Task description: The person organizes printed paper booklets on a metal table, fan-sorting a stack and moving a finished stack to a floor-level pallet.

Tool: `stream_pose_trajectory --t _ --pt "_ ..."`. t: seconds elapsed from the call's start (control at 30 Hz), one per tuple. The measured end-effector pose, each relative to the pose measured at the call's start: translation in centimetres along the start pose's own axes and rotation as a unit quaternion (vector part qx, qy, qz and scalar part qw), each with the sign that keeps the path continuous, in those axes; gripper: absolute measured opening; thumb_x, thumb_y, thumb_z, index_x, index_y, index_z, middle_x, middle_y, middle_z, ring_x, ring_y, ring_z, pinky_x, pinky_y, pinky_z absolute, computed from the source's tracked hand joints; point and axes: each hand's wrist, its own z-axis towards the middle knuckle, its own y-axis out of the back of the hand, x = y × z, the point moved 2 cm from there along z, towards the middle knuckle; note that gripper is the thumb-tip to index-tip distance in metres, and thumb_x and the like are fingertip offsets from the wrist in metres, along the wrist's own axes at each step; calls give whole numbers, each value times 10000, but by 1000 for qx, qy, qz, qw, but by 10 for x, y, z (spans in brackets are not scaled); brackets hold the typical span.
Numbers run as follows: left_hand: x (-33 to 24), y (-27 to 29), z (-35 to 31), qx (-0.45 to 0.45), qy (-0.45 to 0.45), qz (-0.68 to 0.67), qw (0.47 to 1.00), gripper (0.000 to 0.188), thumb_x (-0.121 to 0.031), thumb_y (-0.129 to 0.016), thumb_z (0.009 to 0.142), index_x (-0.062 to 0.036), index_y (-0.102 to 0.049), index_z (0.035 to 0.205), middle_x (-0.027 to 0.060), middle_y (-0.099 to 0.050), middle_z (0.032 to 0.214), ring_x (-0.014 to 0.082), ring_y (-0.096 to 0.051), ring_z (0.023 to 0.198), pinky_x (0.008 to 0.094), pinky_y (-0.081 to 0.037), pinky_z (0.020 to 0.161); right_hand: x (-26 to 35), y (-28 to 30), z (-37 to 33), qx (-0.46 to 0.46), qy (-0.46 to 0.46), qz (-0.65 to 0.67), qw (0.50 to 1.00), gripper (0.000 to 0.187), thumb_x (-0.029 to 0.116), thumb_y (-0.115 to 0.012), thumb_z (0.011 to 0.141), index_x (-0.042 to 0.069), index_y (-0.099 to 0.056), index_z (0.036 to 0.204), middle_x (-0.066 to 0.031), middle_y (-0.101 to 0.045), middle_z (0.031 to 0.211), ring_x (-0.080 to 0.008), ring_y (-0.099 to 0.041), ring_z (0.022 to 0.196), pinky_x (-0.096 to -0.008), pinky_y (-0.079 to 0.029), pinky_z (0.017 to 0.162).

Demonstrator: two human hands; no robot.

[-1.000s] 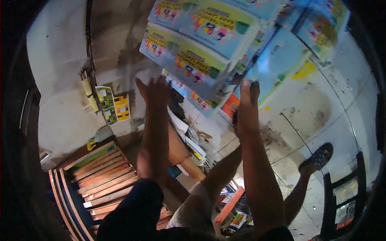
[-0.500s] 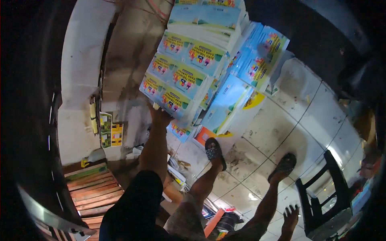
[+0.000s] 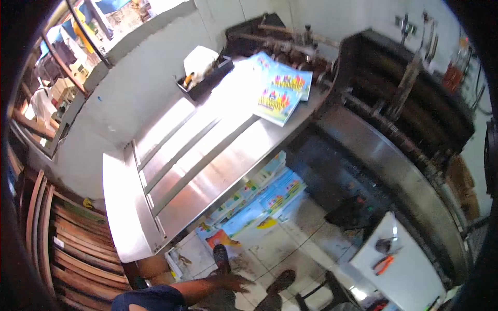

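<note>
My left hand [image 3: 234, 282] reaches in from the lower left, above my legs and the tiled floor. Its fingers look stretched out, slightly smeared, and nothing shows in them. My right hand is out of the picture. Ahead stands a shiny metal table [image 3: 205, 194] with slots running along its top. Light blue and yellow booklets [image 3: 278, 103] lie loosely overlapped at its far right end. Beneath the table, printed stacks [image 3: 280, 193] of the same colours stand on the floor, partly hidden by the table's edge.
A black tray [image 3: 207, 80] sits on the table's far side. Dark machinery [image 3: 410, 98] fills the right. A white board [image 3: 397, 264] at the lower right bears orange-handled pliers [image 3: 384, 265]. Wooden slats [image 3: 83, 243] stand at the left; a dark stool [image 3: 327, 293] is near my feet.
My view has lifted from the floor to the table. My left hand has left the stack under the table and drawn back toward me. My right hand has gone out of view.
</note>
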Motion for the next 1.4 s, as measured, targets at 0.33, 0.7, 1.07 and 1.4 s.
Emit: stream_pose_trajectory --t 0.33,0.7,1.07,1.4 --pt "-273 267 -96 -345 -124 -158 917 596 -362 -606 955 -51 -425 1430 168 -582 1321 303 -610 1141 402 -479 962 272 104 -77 -150 265 -244 921 549 451 -662 859 -42 -623 1098 -224 -681 1026 -337 -664 971 -437 -496 856" --pt "-217 454 -114 -540 -145 -455 693 613 -301 -609 967 -19 -364 1453 179 -538 1366 238 -525 1249 355 -412 1042 796 -14 -184 -215 640 -391 626 958 493 -822 699 -2 -422 1415 -247 -455 1422 -374 -423 1338 -424 -355 1103" --pt "-173 547 -70 -653 -82 -443 609 822 -363 -673 908 -2 -242 1508 282 -390 1470 343 -449 1333 382 -380 1080 866 -48 -143 -264 412 -607 626 1253 732 -777 554 45 -303 1489 -216 -388 1478 -375 -360 1381 -641 -208 1116" --pt "-172 584 -34 -683 -83 -470 552 842 -253 -691 898 14 -189 1518 275 -407 1454 323 -445 1339 370 -385 1075 881 -56 -82 -150 528 -581 601 1115 672 -700 719 4 -276 1504 -197 -222 1588 -339 -184 1481 -603 -112 1166"
